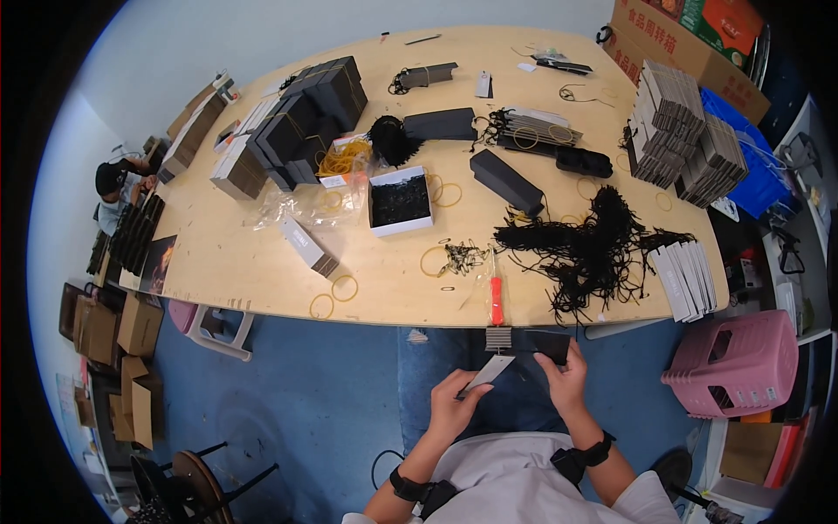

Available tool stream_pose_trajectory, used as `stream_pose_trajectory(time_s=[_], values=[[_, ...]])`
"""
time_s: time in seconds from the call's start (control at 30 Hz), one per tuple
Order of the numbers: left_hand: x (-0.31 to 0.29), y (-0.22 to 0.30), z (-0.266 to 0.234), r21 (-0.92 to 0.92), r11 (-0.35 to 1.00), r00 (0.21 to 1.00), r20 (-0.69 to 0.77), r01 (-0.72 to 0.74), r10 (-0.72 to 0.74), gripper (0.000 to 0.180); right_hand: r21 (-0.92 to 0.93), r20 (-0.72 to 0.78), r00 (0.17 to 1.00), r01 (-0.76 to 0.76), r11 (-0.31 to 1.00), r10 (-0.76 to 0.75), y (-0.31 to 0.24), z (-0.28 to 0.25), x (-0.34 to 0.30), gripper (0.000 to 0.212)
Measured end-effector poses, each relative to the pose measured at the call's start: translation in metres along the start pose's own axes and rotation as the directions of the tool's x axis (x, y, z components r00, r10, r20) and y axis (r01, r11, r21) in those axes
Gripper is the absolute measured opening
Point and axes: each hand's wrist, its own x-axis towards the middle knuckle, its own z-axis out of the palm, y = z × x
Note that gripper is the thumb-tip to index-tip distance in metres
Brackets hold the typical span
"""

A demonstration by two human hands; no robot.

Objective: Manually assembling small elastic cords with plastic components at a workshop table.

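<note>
Left hand (454, 403): closed in a pinch, thumb against fingers, on the lower end of one pale tag (491, 372), held tilted in front of the lap, below the table (236, 290) edge. Right hand (566, 377): closed, thumb over the near side of one dark card (552, 346), held to the right of the tag and apart from it. Stack (498, 338): small, grey, edges uppermost, between the hands, just beyond the tag. Awl (497, 301): red-handled, at the table's near edge, point away from the person. Cords (602, 231): black, heaped on the right of the table; pale tags (683, 281) fanned beside them. Pins (465, 258): loose, left of the cords. Risks, by judgement: the pale tag, pinched at one end only, could swivel or slip; a forearm catching the awl could roll it off the edge; a tugged cord could bring a tangle along; a knock to the stack could spill it. Hard to make out: whatever supports the stack, any cord on the tag or card, and the fingers behind the card. Cut off or partial: a co-worker (118, 188) at far left, mostly hidden by goods, and a black-legged stool (196, 480) at the lower edge.
</note>
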Motion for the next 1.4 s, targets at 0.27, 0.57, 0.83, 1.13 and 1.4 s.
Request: stream_pose_trajectory(time_s=[0.27,0.57,0.83,1.13,1.4], values=[[-0.003,-0.01,0.005,-0.106,0.987,0.992,0.041,0.122,-0.119,0.017,0.025,0.099,0.995,-0.021,0.999,0.018,-0.011,-0.02,-0.003,0.025],[0.007,-0.029,0.016,-0.268,0.952,0.988,-0.01,0.148,-0.156,0.016,-0.194,0.283,0.959,0.033,0.98,0.024,-0.015,-0.014,-0.009,0.023],[0.012,-0.017,-0.005,-0.104,0.994,0.987,-0.161,-0.027,0.01,0.014,-0.098,0.141,0.987,0.09,0.991,-0.076,-0.01,0.002,-0.004,0.021],[0.056,0.005,-0.09,0.201,0.973,0.761,-0.613,-0.11,0.213,0.009,-0.152,0.17,0.985,0.01,0.988,0.016,-0.005,0.011,0.002,0.018],[0.138,0.012,-0.161,0.241,0.943,0.64,-0.767,0.228,0.041,0.044,-0.097,0.143,0.99,0.013,0.995,0.001,-0.001,0.015,0.002,0.017]])
